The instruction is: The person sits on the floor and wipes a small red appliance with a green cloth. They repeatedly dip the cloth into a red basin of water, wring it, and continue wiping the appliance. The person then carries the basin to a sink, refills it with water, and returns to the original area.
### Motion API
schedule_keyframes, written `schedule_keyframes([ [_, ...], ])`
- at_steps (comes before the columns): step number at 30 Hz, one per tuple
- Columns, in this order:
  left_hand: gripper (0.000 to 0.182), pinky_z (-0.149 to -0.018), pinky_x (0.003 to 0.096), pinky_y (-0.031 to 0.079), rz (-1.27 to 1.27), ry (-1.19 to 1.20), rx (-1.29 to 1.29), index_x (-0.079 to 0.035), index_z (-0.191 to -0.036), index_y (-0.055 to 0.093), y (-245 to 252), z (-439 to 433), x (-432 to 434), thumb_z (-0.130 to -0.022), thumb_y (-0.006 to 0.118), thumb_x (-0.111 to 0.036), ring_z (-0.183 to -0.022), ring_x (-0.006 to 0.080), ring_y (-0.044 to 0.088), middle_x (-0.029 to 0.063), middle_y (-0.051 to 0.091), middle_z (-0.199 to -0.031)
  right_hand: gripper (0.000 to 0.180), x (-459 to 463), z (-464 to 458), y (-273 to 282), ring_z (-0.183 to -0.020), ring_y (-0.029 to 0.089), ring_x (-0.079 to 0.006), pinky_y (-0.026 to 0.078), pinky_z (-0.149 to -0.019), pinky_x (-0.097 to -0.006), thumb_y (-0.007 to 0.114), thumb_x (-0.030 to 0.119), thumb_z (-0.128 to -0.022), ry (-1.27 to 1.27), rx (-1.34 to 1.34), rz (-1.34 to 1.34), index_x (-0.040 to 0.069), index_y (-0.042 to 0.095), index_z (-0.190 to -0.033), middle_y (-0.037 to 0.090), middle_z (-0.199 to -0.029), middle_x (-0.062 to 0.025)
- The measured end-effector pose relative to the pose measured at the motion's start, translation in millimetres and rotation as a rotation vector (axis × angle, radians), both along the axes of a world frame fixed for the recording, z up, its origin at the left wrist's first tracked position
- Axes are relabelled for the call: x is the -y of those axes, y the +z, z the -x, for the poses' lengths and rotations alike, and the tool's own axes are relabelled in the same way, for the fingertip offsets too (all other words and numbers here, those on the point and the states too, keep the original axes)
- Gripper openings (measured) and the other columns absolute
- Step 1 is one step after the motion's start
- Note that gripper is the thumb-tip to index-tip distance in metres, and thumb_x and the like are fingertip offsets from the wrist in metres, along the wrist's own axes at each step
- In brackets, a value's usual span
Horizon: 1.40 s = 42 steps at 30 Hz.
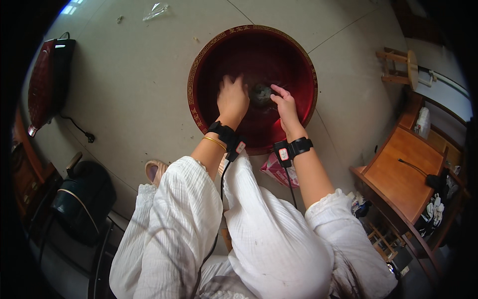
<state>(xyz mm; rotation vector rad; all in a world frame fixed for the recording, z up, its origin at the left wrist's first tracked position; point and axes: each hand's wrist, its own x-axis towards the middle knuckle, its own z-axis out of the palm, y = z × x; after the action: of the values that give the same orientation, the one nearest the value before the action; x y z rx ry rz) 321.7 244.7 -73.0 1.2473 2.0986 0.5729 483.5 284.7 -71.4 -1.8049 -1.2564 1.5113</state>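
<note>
A large round red basin (254, 33) with a gold-patterned rim stands on the floor in front of me. Both hands reach into it from the near side. My left hand (233, 98) is back up at the basin's left middle, fingers curled downward; their tips are blurred and dark, so whether they hold anything is unclear. Just right of it, near the centre, lies a small, shiny greyish-green thing (262, 93), too indistinct to name. My right hand (286, 106) is at its right side, palm turned inward, thumb and fingers apart, with nothing visible held. Black bands with cables circle both wrists.
A pink printed package (274, 168) lies against the basin's near side. A dark red and black appliance (52, 82) with a plugged cord is at the left, above a dark green container (86, 202). Right are a wooden stool (412, 69) and wooden desk (407, 168). Clear plastic (155, 12) lies beyond.
</note>
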Motion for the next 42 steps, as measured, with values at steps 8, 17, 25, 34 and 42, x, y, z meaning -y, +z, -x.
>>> schedule_keyframes([
  [8, 0.032, -0.086, 0.0455, 0.053, -0.02, -0.141, -0.237, -0.012, -0.12, 0.062, -19.2, -7.9, 16.2, -0.091, 0.062, -0.024, -0.104, 0.0377, 0.062, 0.0168, 0.06, -0.116, 0.042, -1.1, -7.9, -42.3, -0.109, 0.06, -0.0346, 0.05, -0.094, -0.039, 0.061, 0.001, -0.077, 0.258, 0.46, -0.202, 0.014, 0.067, -0.116, 0.06, -0.118, -0.0169],
  [17, 0.05, -0.073, 0.0316, 0.055, 0.263, 0.436, 0.879, 0.003, -0.108, 0.059, -32.1, -13.1, -1.8, -0.092, 0.065, -0.044, -0.088, 0.0208, 0.066, 0.0153, 0.065, -0.098, 0.022, 8.6, 1.7, -18.5, -0.092, 0.064, -0.0175, 0.054, -0.084, -0.0342, 0.058, 0.017, -0.089, -0.056, -0.42, 0.305, 0.006, 0.062, -0.108, 0.067, -0.098, -0.0044],
  [25, 0.026, -0.086, 0.0397, 0.047, -0.354, -0.142, 0.722, -0.007, -0.106, 0.057, 24.7, -23.3, 12.3, -0.087, 0.072, -0.017, -0.099, 0.0297, 0.058, 0.0123, 0.058, -0.105, 0.06, -5.0, 23.8, 32.6, -0.11, 0.06, -0.0269, 0.049, -0.098, -0.0435, 0.054, 0.05, -0.097, -0.336, -0.899, 0.558, 0.012, 0.045, -0.142, 0.061, -0.119, -0.0122],
  [34, 0.054, -0.112, 0.0504, 0.02, -0.369, -0.312, -0.287, -0.01, -0.118, 0.059, 43.2, -8.9, 4.9, -0.085, 0.062, -0.052, -0.132, 0.0271, 0.041, 0.0091, 0.053, -0.132, 0.045, 8.3, 27.4, 34.0, -0.129, 0.051, -0.0254, 0.044, -0.109, -0.039, 0.049, 0.011, -0.096, -0.379, -1.032, 0.477, 0.01, 0.049, -0.141, 0.053, -0.139, -0.0107],
  [42, 0.056, -0.116, 0.0489, 0.012, -0.477, -0.395, -0.172, -0.024, -0.141, 0.051, 56.4, -10.1, 22.1, -0.089, 0.06, -0.044, -0.136, 0.0232, 0.038, 0.0027, 0.05, -0.139, 0.032, 2.2, 9.9, 19.6, -0.106, 0.064, -0.017, 0.053, -0.081, -0.0269, 0.051, 0.015, -0.1, -0.356, -1.099, 0.592, 0.011, 0.059, -0.131, 0.063, -0.125, -0.0046],
])
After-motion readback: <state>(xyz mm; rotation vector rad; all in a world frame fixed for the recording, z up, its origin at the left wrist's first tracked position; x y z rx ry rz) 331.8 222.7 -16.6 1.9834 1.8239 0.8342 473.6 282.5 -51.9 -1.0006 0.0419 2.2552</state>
